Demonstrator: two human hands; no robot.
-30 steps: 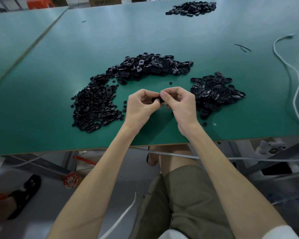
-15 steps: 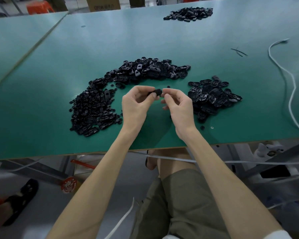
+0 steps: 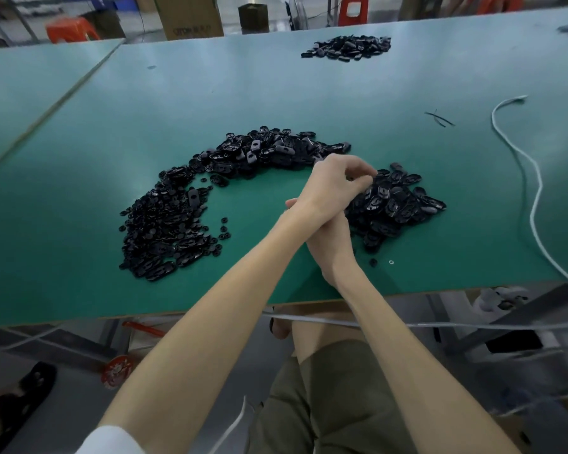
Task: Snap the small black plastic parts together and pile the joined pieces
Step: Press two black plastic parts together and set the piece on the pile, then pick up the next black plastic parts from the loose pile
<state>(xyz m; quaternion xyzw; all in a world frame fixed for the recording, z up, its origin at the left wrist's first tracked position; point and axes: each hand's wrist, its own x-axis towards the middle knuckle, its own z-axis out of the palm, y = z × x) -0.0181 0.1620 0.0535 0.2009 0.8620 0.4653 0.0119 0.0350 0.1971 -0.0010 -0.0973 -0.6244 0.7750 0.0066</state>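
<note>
1. Two arms cross: the left hand (image 3: 340, 183) hovers over the right-hand pile (image 3: 397, 204), likely the joined pieces, fingers curled; I cannot tell whether it holds one.
2. The right hand (image 3: 328, 247) sits mostly hidden under that wrist, its grip unclear.
3. Release low, so nothing rolls toward the loose parts (image 3: 164, 231).
4. Print on the cardboard box (image 3: 191, 14) is too blurred to read.

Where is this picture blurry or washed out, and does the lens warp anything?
Head view: a pale sheen washes out the far table; the fingertips of the left hand over the right pile are smeared; the far pile and lower right corner are soft; wide-angle stretch lengthens the forearms toward the bottom corners.
</note>
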